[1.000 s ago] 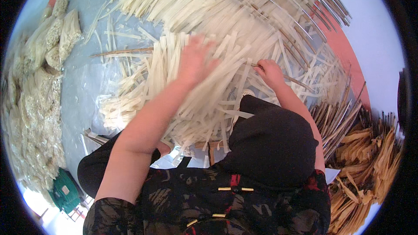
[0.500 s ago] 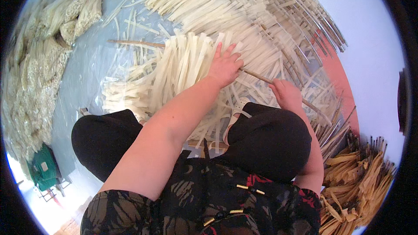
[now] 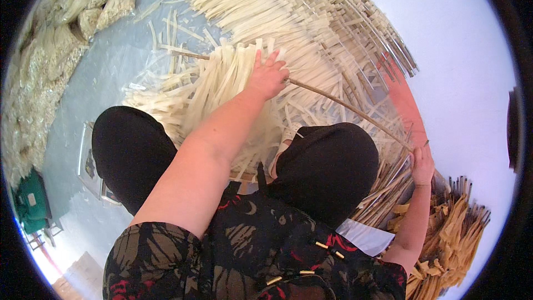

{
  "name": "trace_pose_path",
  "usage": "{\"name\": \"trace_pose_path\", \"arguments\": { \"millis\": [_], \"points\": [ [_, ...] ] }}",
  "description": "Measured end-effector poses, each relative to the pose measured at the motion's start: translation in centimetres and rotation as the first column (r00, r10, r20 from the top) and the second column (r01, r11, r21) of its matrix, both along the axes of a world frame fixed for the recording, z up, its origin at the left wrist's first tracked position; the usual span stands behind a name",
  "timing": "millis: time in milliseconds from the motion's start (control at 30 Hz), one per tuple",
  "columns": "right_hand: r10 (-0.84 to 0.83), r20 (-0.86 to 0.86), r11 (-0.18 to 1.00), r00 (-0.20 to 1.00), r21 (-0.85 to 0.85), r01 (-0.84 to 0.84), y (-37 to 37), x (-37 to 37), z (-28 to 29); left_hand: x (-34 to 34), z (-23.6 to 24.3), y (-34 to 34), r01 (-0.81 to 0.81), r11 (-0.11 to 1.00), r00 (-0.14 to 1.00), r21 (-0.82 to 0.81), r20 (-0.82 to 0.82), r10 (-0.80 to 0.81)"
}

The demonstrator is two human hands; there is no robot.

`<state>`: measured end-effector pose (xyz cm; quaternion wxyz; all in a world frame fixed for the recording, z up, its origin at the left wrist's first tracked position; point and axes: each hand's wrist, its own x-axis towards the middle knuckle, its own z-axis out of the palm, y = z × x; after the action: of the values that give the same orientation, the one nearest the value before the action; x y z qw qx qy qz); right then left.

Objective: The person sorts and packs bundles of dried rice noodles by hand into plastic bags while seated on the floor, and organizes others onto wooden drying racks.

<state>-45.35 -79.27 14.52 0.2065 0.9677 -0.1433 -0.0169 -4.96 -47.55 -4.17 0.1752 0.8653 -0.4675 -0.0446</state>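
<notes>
A long thin wooden stick (image 3: 338, 101) runs from the upper left to the lower right, with pale flat dried strips (image 3: 222, 78) draped over its left part. My left hand (image 3: 268, 76) lies on these strips near their right edge, its fingers spread, the stick emerging beside it. At the lower right my right hand (image 3: 422, 165) is closed around the stick's bare end. Between the two hands the stick is bare. The stick's other end pokes out left of the strips.
More strips on rods (image 3: 327, 28) cover the floor ahead, up to the wall (image 3: 449, 50). Bagged strips (image 3: 39, 94) line the left. Loose sticks (image 3: 383, 189) and a brown, leathery-looking heap (image 3: 449, 233) lie at right. A green bag (image 3: 32, 203) stands at lower left.
My right hand has slid down and right to the stick's far end, and the bare length between my hands is longer. My left hand has shifted slightly left, still on the strips.
</notes>
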Motion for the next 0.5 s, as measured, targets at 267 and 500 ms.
{"name": "trace_pose_path", "arguments": {
  "millis": [267, 500],
  "points": [
    [-0.191, -0.248, 0.702, 0.95, 0.642, 0.309, 12.8, 15.7, -2.4, -2.0, 0.8, 0.5, 0.026, 1.0, 1.0, 0.014, -0.006, -0.025],
    [-0.04, -0.1, 0.94, 0.994, 0.335, 0.071, 13.8, 13.7, 1.3, -0.3, 1.3, 2.5, 0.054, 0.994, 0.998, -0.099, -0.002, -0.055]
  ]
}}
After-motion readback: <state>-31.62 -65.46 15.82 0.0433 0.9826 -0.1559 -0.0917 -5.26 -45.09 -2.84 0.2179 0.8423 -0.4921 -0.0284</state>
